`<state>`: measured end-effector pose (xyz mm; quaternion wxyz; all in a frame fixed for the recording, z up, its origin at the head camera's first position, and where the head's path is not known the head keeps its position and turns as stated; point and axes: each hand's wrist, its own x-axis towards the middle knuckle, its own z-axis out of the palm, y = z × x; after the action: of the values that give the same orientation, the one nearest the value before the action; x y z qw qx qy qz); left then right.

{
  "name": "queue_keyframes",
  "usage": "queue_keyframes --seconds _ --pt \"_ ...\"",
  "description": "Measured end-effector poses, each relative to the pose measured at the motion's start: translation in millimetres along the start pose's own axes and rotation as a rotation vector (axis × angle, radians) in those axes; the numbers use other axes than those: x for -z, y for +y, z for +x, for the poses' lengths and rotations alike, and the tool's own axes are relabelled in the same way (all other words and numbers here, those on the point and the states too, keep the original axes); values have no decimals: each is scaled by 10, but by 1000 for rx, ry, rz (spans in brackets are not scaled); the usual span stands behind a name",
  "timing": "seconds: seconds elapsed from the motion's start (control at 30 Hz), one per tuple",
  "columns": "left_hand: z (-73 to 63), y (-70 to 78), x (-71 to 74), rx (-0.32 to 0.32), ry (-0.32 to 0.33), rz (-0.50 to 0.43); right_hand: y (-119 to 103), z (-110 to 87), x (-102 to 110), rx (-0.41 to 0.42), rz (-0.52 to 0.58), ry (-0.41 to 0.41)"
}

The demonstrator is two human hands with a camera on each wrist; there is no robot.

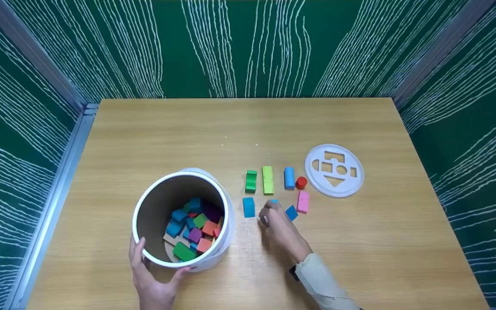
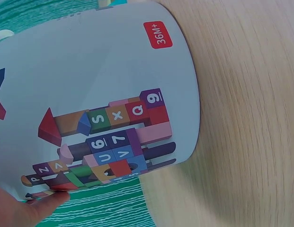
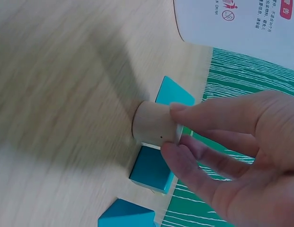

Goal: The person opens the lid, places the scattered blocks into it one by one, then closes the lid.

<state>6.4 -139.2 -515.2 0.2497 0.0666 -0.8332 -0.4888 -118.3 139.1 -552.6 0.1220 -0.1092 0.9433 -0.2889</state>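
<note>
A white bucket point(image 1: 227, 232) of coloured wooden blocks point(image 1: 195, 235) stands left of centre in the head view. My left hand point(image 1: 155, 275) holds its near left side, with fingertips at the rim and thumb along the outer wall. Printed block pictures cover that wall in the left wrist view. With thumb and fingers, my right hand point(image 1: 280, 228) pinches a plain wooden cylinder block point(image 3: 155, 123), which touches or nearly touches the table. Blue blocks point(image 3: 151, 169) lie beside it. The hand mostly hides the cylinder in the head view.
Beyond the right hand lie a green arch-like block point(image 1: 251, 181), a lime block point(image 1: 268, 180), a blue cylinder point(image 1: 289, 178), a red cylinder point(image 1: 301, 183) and a pink block point(image 1: 303, 202). Right of them is a white lid with shaped holes point(image 1: 317, 183). Green walls surround the table.
</note>
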Motion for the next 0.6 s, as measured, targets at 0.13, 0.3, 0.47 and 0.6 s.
queue_keyframes --seconds 0.13,0.3,0.47,0.6 --pt "-1 7 5 -1 -1 12 7 -2 -6 -6 23 2" --pt "2 13 5 9 -1 18 16 1 -16 0 39 18" --pt "9 -4 4 -33 16 20 21 3 -36 13 21 47" --pt "8 -4 9 -29 12 17 24 -1 -40 -57 42 6"
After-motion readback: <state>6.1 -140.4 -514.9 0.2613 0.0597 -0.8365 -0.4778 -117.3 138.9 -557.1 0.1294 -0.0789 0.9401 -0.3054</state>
